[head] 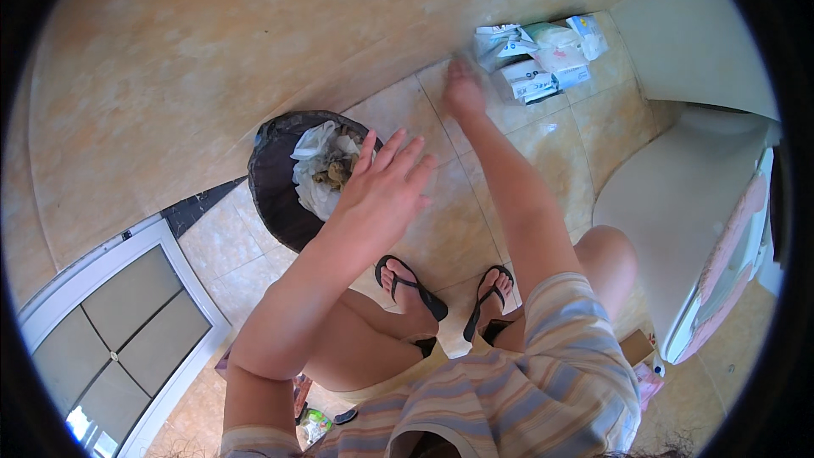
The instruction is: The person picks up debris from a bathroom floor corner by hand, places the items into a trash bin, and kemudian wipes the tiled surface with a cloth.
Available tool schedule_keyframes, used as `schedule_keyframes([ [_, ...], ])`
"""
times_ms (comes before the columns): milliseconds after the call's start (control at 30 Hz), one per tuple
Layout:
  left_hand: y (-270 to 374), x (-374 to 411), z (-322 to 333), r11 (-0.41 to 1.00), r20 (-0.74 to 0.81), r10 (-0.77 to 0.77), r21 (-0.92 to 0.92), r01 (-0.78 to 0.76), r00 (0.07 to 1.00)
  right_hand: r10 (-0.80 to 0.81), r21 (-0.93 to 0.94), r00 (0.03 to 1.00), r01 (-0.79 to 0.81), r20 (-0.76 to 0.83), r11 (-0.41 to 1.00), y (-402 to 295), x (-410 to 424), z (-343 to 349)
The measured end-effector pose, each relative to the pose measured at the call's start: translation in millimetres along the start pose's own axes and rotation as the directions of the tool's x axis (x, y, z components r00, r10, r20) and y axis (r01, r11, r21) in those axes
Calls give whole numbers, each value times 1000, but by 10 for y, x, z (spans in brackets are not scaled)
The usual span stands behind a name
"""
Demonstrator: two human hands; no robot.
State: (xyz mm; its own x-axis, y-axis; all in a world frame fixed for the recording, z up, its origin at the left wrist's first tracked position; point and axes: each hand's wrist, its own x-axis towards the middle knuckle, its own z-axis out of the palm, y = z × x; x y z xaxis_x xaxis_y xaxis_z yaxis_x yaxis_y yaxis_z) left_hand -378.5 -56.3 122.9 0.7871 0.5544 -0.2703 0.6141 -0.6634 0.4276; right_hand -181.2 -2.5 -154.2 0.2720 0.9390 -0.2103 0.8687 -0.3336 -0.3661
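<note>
My left hand [388, 187] hovers palm down with its fingers spread, overlapping the right edge of a waste bin [270, 191] in the picture. A dark bag lines this bin. Inside it lie crumpled white plastic bags [315, 140] and some brownish waste [332, 175], partly hidden by my hand. Farther out, my right hand [464, 90] is blurred by motion, just left of several soft plastic packs [540, 54] on the floor against the wall. Those packs are white and pale blue and bear writing. Whether my right fingers hold anything is unclear.
A white toilet [668, 191] with a pink seat cover [731, 235] stands to the right. On the left is a white-framed door [168, 254] with frosted panes. My feet, in black flip-flops [413, 286], rest on the tiled floor [439, 222]. A cardboard box [636, 348] sits near the toilet.
</note>
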Motion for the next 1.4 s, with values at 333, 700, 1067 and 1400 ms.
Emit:
schedule_keyframes([
  [333,-190,-77,39,991,174,-116,89,101,978,-424,-42,888,437,176,898,-378,-684,82],
  [700,-417,-242,-44,960,160,-272,108,257,949,-347,-20,920,356,180,934,-455,-714,288],
  [1067,-318,-348,47,970,-27,-208,119,210,978,-305,9,939,308,161,951,-643,-454,168],
  [1400,-262,-316,39,966,64,-220,152,208,973,-464,1,814,495,350,869,-741,-752,-14],
])
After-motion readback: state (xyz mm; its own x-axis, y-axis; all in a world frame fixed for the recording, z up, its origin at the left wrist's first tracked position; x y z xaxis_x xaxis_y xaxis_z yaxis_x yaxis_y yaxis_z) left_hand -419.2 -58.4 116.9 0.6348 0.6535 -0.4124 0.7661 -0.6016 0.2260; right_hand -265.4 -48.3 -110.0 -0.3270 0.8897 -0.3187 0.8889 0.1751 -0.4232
